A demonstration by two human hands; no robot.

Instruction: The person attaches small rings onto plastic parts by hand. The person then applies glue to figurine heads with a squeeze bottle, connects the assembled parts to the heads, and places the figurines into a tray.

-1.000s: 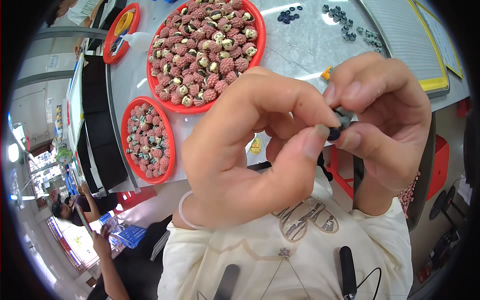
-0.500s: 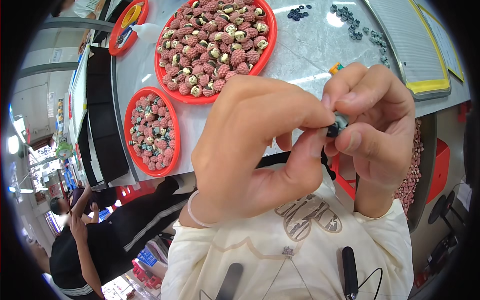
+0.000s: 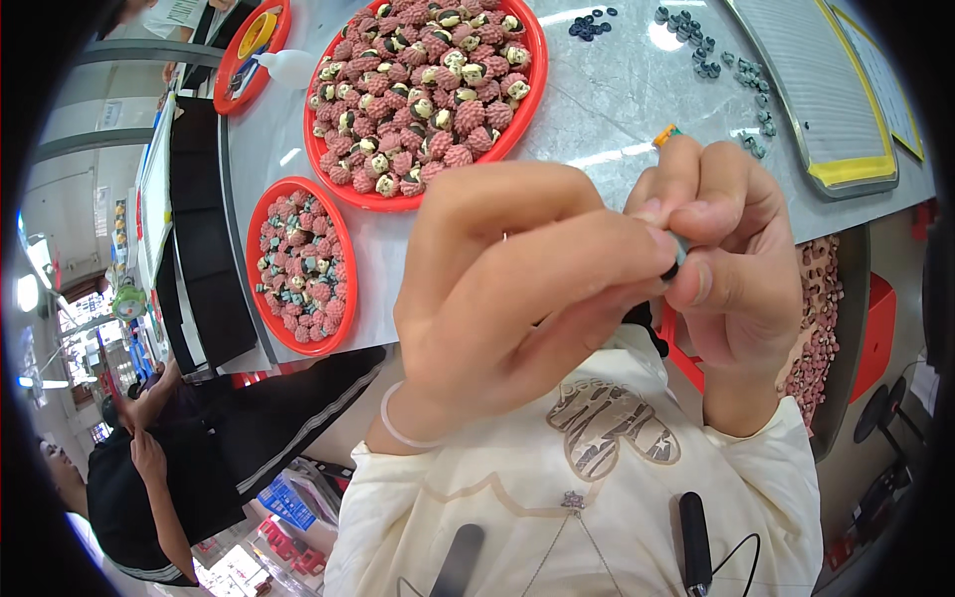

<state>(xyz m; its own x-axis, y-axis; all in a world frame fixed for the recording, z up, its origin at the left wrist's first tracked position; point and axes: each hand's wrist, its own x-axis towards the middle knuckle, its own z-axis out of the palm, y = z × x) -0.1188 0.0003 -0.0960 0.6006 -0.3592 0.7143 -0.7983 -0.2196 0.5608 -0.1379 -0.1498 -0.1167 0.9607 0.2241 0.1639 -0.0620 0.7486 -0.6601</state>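
Note:
Before my chest both hands come together, fingertips almost touching. Between the thumb and fingers of my right hand [image 3: 741, 254] is a small grey-green piece [image 3: 681, 243], mostly covered by the fingertips. A small black piece [image 3: 670, 271] shows against its lower side. My left hand [image 3: 517, 289] is closed, its thumb and forefinger pinched at the black piece; the finger partly hides it. Just beyond the right fingers lies a small orange and green thing [image 3: 667, 135]. Several similar grey-green pieces [image 3: 701, 70] and several small dark discs [image 3: 594, 26] are scattered on the metal table [image 3: 587, 109].
A large red basket [image 3: 541, 75] holds many pink, bumpy figures with cream and black parts. A smaller red basket [image 3: 350, 284] holds pink figures and grey-green pieces. A yellow-edged tray [image 3: 856, 171] lies at right. Another person [image 3: 169, 488] is at the left.
My left hand has turned slightly, its fingers now more closed over its thumb. My right hand has shifted a little left and down. The held piece is more covered.

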